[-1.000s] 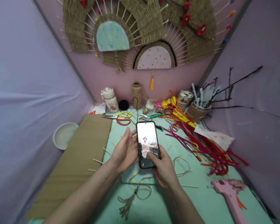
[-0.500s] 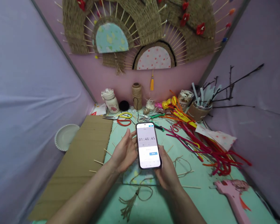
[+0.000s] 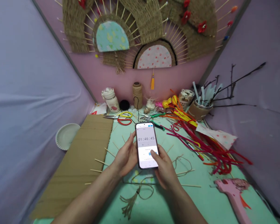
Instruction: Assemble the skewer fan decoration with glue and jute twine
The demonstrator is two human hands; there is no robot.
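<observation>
A smartphone [image 3: 145, 146] with a lit screen reading 01:46:45 is held between both hands. My left hand [image 3: 128, 154] is closed around its left edge, with the fingers partly hidden behind it. My right hand [image 3: 164, 165] grips the lower right side, its thumb on the screen over a blue button. Beneath the hands, thin wooden sticks [image 3: 110, 152] fan out from a patterned cloth piece [image 3: 136, 177], mostly covered by the phone and hands. A twine tassel [image 3: 130, 202] lies in front of it on the green tabletop.
Cardboard [image 3: 77, 161] and a paper plate [image 3: 67, 136] lie left. Scissors [image 3: 122, 117], a white bottle [image 3: 110, 100] and a twine spool [image 3: 137, 95] are at the back. Pipe cleaners [image 3: 212, 152], a pink glue gun [image 3: 232, 196] and a jar [image 3: 200, 110] with glue sticks and branches are right.
My right thumb has moved onto the phone's screen. My left hand has closed in on the phone's left edge, its fingers less spread. The displayed time is the same.
</observation>
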